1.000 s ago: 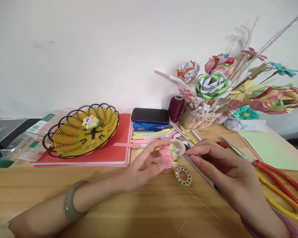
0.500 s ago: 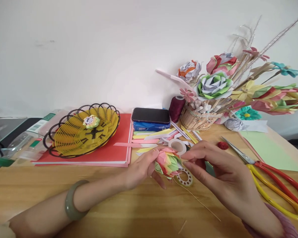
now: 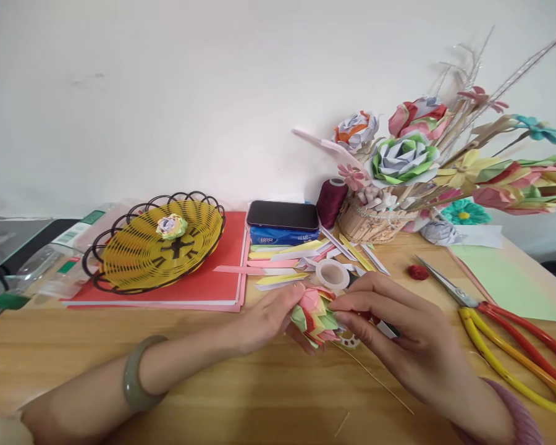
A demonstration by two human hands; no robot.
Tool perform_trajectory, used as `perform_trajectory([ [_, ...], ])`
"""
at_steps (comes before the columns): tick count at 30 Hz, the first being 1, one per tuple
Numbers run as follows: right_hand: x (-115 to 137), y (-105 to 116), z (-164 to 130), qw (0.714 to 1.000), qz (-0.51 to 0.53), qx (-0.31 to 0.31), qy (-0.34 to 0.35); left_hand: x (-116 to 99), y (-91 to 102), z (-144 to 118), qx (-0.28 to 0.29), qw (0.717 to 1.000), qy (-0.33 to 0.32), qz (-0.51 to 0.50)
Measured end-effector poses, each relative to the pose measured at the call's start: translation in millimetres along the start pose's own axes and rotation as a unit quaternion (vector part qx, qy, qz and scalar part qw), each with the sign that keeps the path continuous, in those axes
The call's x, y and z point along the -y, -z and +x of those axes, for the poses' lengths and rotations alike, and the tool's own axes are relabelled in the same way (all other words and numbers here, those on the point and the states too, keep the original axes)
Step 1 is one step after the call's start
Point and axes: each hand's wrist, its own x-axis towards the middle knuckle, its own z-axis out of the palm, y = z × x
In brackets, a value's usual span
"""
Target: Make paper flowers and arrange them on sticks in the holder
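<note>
A folded-paper flower [image 3: 314, 316] in pink, green, yellow and red is held above the table in my left hand [image 3: 266, 320], its thumb on top and its fingers curled beneath. From the other side, my right hand [image 3: 405, 337] pinches the flower's right edge between thumb and fingertips. Just behind the flower lies a white tape roll [image 3: 332, 274]. A second ring with holes [image 3: 349, 339] is partly hidden under the flower and right hand. A thin tan string [image 3: 375, 378] trails across the wood below them.
Folded paper strips [image 3: 287, 262] lie before a blue pack [image 3: 285, 235] topped by a phone [image 3: 282, 214]. A yellow basket [image 3: 134, 262] rests on red paper [image 3: 227, 278] at left. Scissors [image 3: 467, 303] lie right, below a pot of paper flowers [image 3: 375, 224]. Purple thread [image 3: 331, 204] stands behind.
My right fingertips have come left and onto the flower's right edge. The flower has shifted slightly down and now covers more of the holed ring.
</note>
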Motion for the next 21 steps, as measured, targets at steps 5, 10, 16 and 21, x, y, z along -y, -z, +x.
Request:
perform_trajectory([
  [5,2.5,-0.3,0.3,0.998,0.022,0.052,-0.043,1.8,1.2,0.2,-0.033,0.999,0.008,0.029],
  [10,0.9,-2.5,-0.2,0.996,0.044,0.052,-0.065,0.3,0.1,1.1,-0.05,0.998,-0.004,0.039],
  [16,6.6,2.0,2.9,0.976,0.083,-0.043,-0.196,3.3,2.5,5.2,-0.066,0.996,-0.057,0.012],
  [21,10.2,5.6,6.6,0.943,0.14,0.021,-0.3,0.3,4.1,2.4,-0.084,0.987,-0.123,0.068],
])
